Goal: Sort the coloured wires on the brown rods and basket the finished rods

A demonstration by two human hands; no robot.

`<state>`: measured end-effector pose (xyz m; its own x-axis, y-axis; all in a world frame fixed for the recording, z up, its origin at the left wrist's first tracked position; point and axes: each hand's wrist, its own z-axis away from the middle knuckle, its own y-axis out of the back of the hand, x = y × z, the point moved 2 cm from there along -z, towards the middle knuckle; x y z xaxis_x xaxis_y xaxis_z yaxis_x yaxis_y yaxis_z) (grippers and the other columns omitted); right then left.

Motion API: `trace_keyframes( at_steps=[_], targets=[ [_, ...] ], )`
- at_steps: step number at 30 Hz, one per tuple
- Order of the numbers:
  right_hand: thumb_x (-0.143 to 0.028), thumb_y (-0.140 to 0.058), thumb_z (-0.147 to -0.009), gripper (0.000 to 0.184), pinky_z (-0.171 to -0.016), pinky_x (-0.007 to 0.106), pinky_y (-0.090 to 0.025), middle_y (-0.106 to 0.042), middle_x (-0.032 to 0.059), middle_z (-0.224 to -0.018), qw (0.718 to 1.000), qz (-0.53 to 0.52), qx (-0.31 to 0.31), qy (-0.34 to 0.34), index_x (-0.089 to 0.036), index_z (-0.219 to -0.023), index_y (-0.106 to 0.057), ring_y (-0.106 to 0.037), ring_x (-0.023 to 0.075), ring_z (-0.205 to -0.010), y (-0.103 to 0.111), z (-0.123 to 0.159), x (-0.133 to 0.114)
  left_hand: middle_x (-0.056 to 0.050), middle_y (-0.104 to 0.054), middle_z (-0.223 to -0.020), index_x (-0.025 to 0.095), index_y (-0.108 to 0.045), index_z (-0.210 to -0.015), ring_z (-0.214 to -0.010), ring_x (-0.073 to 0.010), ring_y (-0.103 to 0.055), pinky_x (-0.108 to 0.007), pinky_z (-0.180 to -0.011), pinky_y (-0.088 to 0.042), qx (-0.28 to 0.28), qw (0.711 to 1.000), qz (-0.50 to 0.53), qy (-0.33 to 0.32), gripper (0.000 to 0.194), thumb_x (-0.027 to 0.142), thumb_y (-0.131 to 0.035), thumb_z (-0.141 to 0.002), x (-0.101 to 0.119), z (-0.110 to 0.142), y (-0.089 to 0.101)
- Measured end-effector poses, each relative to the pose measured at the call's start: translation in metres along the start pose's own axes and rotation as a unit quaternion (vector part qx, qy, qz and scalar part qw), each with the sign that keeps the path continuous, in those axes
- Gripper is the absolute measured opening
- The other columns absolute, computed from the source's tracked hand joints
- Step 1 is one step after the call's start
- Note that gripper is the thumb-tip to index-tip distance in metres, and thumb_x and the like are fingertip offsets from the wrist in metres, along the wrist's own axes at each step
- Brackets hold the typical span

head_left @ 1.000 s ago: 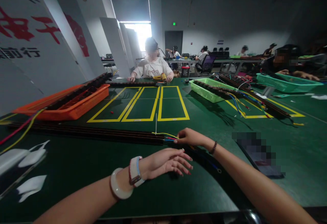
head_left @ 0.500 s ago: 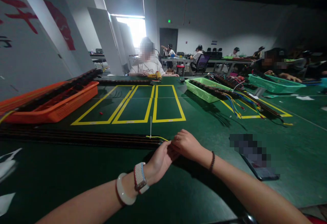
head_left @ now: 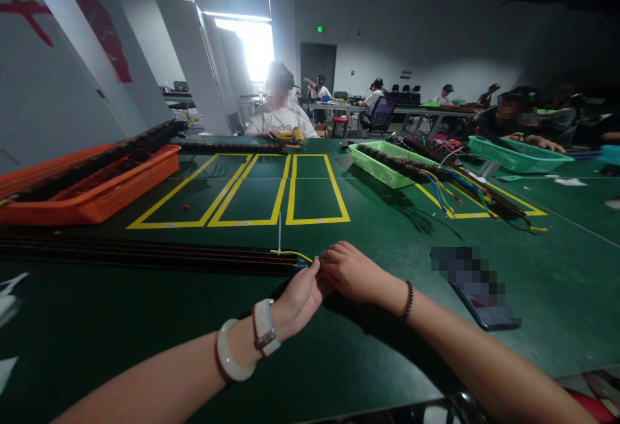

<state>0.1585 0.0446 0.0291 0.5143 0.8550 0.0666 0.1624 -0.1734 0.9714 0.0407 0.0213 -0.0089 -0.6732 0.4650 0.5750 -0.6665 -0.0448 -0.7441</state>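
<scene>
Where two hands (head_left: 301, 298) (head_left: 356, 273) meet, one yellow wire (head_left: 299, 254)

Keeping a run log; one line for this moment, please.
left hand, right hand: together at yellow wire | contact: partly hidden | dark strips: on table, left of hands

Left grip (head_left: 299, 300) now against right grip (head_left: 352, 273)

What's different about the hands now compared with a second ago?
The left hand has moved from lying open, apart from the right hand, forward to meet it at the ends of the wires; whether it grips them is hidden. The right hand stays closed there. The black strips, orange basket and phone stayed put.
</scene>
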Motion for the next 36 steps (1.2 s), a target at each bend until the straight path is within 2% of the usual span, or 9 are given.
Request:
trace_keyframes(
  at_steps=[7, 13, 16, 20, 25, 29, 32, 34, 36],
  targets=[
    [-0.033, -0.045, -0.094, 0.028, -0.091, 0.033, -0.034, -0.062, 0.0064, -0.105, 0.977, -0.212, 0.011, 0.009, -0.017, -0.108, -0.063, -0.052, 0.0158, -0.097, -0.001, 0.003, 0.025, -0.009, -0.064, -0.085, 0.010, -0.058, -0.088, -0.080, -0.0142, -0.060, -0.033, -0.091, -0.044, -0.043, 0.999, -0.009, -0.014, 0.016, 0.016, -0.043, -0.090, 0.000, 0.001, 0.000],
    [-0.037, -0.044, -0.094, 0.030, -0.079, 0.027, -0.041, -0.064, 0.0049, -0.089, 0.941, -0.324, 0.078, -0.065, -0.015, -0.092, -0.065, -0.056, 0.0138, -0.084, 0.005, 0.006, 0.040, -0.012, -0.065, -0.100, 0.009, -0.058, -0.096, -0.097, -0.0179, -0.060, -0.035, -0.098, -0.041, -0.058, 0.998, 0.012, 0.009, 0.016, 0.015, -0.044, -0.089, 0.001, 0.001, 0.003],
    [-0.037, -0.049, -0.092, 0.028, -0.077, 0.027, -0.039, -0.061, 0.0044, -0.082, 0.957, -0.273, 0.086, -0.045, -0.015, -0.081, -0.064, -0.052, 0.0140, -0.080, 0.011, 0.009, 0.041, -0.013, -0.065, -0.100, 0.009, -0.059, -0.095, -0.098, -0.0179, -0.060, -0.034, -0.098, -0.041, -0.059, 0.998, 0.016, 0.015, 0.017, 0.018, -0.045, -0.090, 0.001, 0.000, 0.004],
    [-0.039, -0.054, -0.087, 0.026, -0.073, 0.030, -0.033, -0.056, 0.0061, -0.082, 0.995, -0.090, 0.036, 0.014, -0.016, -0.078, -0.065, -0.046, 0.0160, -0.077, 0.011, 0.009, 0.029, -0.012, -0.065, -0.095, 0.009, -0.058, -0.090, -0.090, -0.0162, -0.061, -0.032, -0.092, -0.044, -0.044, 0.999, 0.006, 0.009, 0.017, 0.018, -0.045, -0.090, 0.000, -0.001, 0.004],
    [-0.039, -0.064, -0.076, 0.024, -0.071, 0.031, -0.030, -0.054, 0.0059, -0.081, 0.999, -0.010, -0.008, 0.029, -0.016, -0.074, -0.064, -0.043, 0.0172, -0.076, 0.011, 0.005, 0.015, -0.011, -0.065, -0.097, 0.011, -0.056, -0.088, -0.092, -0.0157, -0.060, -0.032, -0.089, -0.045, -0.020, 1.000, 0.006, -0.012, 0.019, 0.017, -0.039, -0.093, -0.001, 0.000, 0.001],
    [-0.026, -0.064, -0.075, 0.012, -0.070, 0.027, -0.034, -0.055, 0.0035, -0.079, 0.987, -0.159, -0.014, -0.018, -0.015, -0.073, -0.062, -0.047, 0.0146, -0.075, 0.013, 0.007, 0.024, -0.013, -0.065, -0.097, 0.010, -0.057, -0.086, -0.094, -0.0173, -0.060, -0.033, -0.089, -0.045, -0.034, 0.999, -0.012, -0.013, 0.020, 0.024, -0.043, -0.092, -0.001, 0.004, -0.004],
    [-0.029, -0.057, -0.083, 0.016, -0.065, 0.023, -0.038, -0.058, 0.0029, -0.079, 0.950, -0.295, 0.000, -0.100, -0.014, -0.081, -0.062, -0.052, 0.0124, -0.072, 0.010, 0.011, 0.043, -0.014, -0.064, -0.098, 0.008, -0.058, -0.093, -0.095, -0.0185, -0.060, -0.034, -0.090, -0.045, -0.055, 0.998, -0.028, -0.014, 0.026, 0.030, -0.044, -0.092, 0.001, 0.006, -0.005],
    [-0.032, -0.055, -0.086, 0.020, -0.061, 0.021, -0.038, -0.061, 0.0022, -0.076, 0.936, -0.313, -0.005, -0.160, -0.014, -0.084, -0.063, -0.054, 0.0115, -0.067, 0.004, 0.014, 0.055, -0.014, -0.065, -0.095, 0.009, -0.058, -0.093, -0.092, -0.0181, -0.061, -0.034, -0.090, -0.044, -0.046, 0.998, -0.039, -0.014, 0.026, 0.030, -0.044, -0.091, 0.001, 0.006, -0.004],
    [-0.031, -0.056, -0.086, 0.019, -0.059, 0.021, -0.037, -0.062, 0.0018, -0.074, 0.945, -0.265, -0.014, -0.192, -0.014, -0.085, -0.064, -0.054, 0.0113, -0.063, -0.004, 0.015, 0.062, -0.012, -0.065, -0.089, 0.009, -0.058, -0.087, -0.087, -0.0171, -0.062, -0.034, -0.088, -0.045, -0.026, 0.998, -0.051, -0.011, 0.025, 0.029, -0.043, -0.092, 0.000, 0.006, -0.003]
  ],
)
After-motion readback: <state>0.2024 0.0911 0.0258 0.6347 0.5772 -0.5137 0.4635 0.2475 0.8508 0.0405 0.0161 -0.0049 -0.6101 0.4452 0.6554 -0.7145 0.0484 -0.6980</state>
